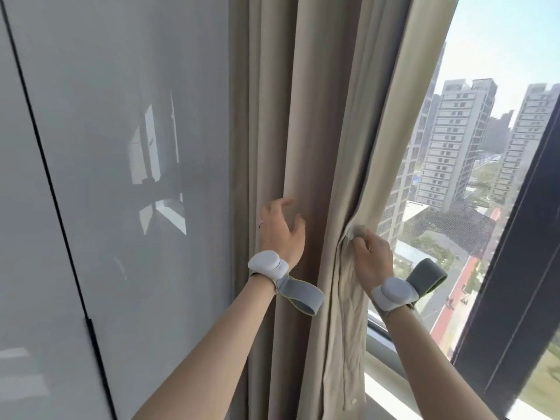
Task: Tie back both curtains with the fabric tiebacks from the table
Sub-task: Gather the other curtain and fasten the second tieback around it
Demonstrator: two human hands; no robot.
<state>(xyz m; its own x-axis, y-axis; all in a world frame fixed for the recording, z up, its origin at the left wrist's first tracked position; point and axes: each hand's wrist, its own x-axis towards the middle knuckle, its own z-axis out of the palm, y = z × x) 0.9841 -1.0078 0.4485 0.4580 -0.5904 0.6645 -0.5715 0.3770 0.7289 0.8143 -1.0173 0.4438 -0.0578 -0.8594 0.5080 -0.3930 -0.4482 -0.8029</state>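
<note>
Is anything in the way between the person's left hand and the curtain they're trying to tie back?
Nothing visible. The left hand is open right against the curtain folds, and the right hand already pinches its window-side edge. No tieback shows in this view.

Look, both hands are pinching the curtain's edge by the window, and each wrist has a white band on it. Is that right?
Not quite. In the head view only the right hand pinches the beige curtain edge by the window. The left hand is open, fingers spread against the folds. Each wrist does wear a white band.

No legible text or labels anywhere.
</note>
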